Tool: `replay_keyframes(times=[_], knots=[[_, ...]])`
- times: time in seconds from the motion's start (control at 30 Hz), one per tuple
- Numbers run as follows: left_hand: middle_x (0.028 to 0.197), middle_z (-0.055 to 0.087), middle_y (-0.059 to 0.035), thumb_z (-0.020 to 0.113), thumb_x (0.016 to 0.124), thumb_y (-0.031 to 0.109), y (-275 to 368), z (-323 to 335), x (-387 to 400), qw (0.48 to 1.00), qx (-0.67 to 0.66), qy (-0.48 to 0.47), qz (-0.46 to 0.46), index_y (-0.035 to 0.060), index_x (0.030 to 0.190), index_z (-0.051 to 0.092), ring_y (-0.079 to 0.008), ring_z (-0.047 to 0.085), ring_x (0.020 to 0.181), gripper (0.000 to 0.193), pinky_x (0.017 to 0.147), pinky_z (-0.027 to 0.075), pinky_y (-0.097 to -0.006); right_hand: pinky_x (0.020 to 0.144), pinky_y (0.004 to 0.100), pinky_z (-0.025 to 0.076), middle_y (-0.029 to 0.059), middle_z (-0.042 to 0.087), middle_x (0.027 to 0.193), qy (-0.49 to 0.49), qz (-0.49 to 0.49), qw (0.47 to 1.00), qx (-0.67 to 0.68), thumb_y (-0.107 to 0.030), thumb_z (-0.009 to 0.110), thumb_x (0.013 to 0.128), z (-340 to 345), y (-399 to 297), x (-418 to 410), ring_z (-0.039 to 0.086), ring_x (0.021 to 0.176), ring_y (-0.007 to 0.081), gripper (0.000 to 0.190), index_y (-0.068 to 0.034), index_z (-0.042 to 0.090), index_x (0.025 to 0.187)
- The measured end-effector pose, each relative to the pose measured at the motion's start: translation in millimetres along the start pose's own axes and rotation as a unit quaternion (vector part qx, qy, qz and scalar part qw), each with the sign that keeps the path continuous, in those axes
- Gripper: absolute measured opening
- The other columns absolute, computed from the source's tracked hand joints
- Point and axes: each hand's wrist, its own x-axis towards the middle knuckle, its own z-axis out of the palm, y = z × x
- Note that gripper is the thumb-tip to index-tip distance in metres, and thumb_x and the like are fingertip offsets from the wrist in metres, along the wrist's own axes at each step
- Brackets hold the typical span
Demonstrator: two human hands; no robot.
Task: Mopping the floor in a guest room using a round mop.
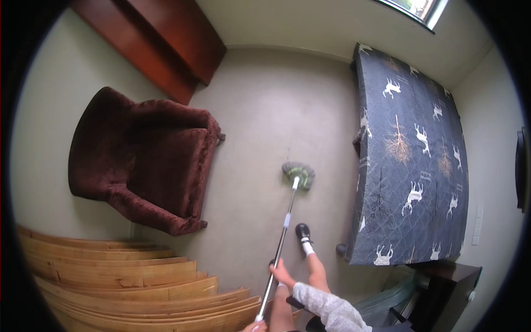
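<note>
A mop with a metal pole (281, 240) slants up from the bottom edge to its fringed grey and green head (299, 173), which rests on the pale floor (257, 124) and looks slightly blurred. My right hand (283, 274), below a light patterned sleeve, is closed around the middle of the pole. Lower down, at the picture's bottom edge, my left hand (255, 327) grips the pole's end and is partly cut off. My foot in a black shoe (303, 232) stands just right of the pole, and the other shoe is mostly hidden behind my right hand.
Left stands a dark red velvet armchair (161, 166), with reddish wooden furniture (166, 45) beyond it. Several wooden boards (124, 274) fill the lower left. To the right are a cloth-covered piece of furniture (408, 166) with a deer pattern and a dark cabinet (448, 290).
</note>
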Motion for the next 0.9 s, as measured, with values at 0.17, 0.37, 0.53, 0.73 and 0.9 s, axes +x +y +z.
replay_keyframes(times=[0.17,0.37,0.53,0.73,0.9], knots=[[0.055,0.033,0.0041,0.037,0.085,0.021,-36,-88,-89,0.935,-0.158,0.228,-0.221,0.0078,0.075,0.039,-0.0027,0.027,0.039,0.016,0.031,0.020,-0.0138,0.057,0.0348,0.044,0.0210,0.050,0.068,-0.131,0.003,0.988,-0.078,-0.025,0.049,0.072,104,72,-101,0.053,0.062,0.0299,0.054,0.012,0.019,0.096],[0.053,0.033,0.0033,0.039,0.084,0.021,-68,-128,-143,0.948,-0.153,0.239,-0.146,0.0076,0.075,0.040,-0.0029,0.028,0.038,0.017,0.030,0.021,-0.0135,0.043,0.0301,0.042,0.0093,0.049,0.047,-0.284,0.059,0.946,-0.144,-0.027,0.054,0.068,159,106,-130,0.051,0.046,0.0210,0.033,0.004,0.051,0.056],[0.053,0.034,0.0036,0.040,0.084,0.021,-32,-112,-100,0.967,-0.055,0.163,-0.187,0.0095,0.072,0.040,-0.0019,0.030,0.036,0.017,0.028,0.020,-0.0138,0.067,0.0383,0.042,0.0261,0.052,0.067,-0.241,-0.024,0.964,-0.111,-0.029,0.052,0.067,148,76,-102,0.054,0.065,0.0333,0.047,0.014,0.044,0.083],[0.054,0.035,0.0044,0.042,0.084,0.025,47,-23,-1,0.962,-0.027,0.047,-0.267,0.0126,0.071,0.038,-0.0007,0.030,0.037,0.018,0.029,0.021,-0.0128,0.068,0.0346,0.042,0.0209,0.051,0.079,-0.081,-0.045,0.995,-0.046,-0.026,0.055,0.068,63,-18,-19,0.053,0.076,0.0296,0.048,0.008,0.034,0.094],[0.053,0.033,0.0062,0.043,0.083,0.027,76,106,118,0.971,0.011,0.072,-0.229,0.0142,0.069,0.039,-0.0001,0.031,0.039,0.019,0.029,0.020,-0.0128,0.063,0.0352,0.042,0.0181,0.052,0.075,0.008,-0.041,0.998,0.044,-0.024,0.053,0.068,-60,-97,93,0.053,0.072,0.0274,0.038,0.004,0.038,0.090]])
